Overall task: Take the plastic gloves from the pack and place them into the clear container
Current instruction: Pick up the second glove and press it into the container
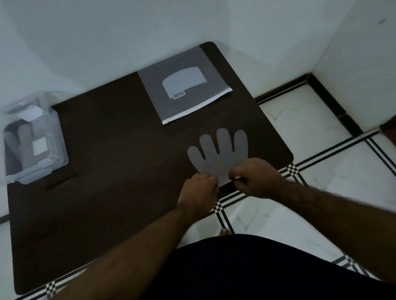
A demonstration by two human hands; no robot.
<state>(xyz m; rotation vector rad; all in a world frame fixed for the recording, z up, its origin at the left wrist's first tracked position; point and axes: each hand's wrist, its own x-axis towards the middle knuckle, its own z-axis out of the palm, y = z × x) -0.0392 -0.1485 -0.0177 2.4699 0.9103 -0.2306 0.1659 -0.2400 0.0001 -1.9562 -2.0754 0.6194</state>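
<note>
The clear container [28, 140] sits at the far left of the dark table [112, 183], well apart from the glove. The left hand [197, 190] and right hand [256, 176] each pinch the plastic glove [219, 152] cuff (near right). The pack [185, 87] lies beyond. Risk: thin film may slip or cling during transfer.

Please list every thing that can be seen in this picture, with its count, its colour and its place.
plastic glove: one, translucent grey, flat on the table's near right part, cuff pinched by both hands
pack: one, grey with white edge, table's far right
clear container: one, transparent, table's far left edge
table: one, dark brown, in a corner of white walls
floor: white tiles, black checked lines
left hand: one, at the cuff
right hand: one, at the cuff
</note>
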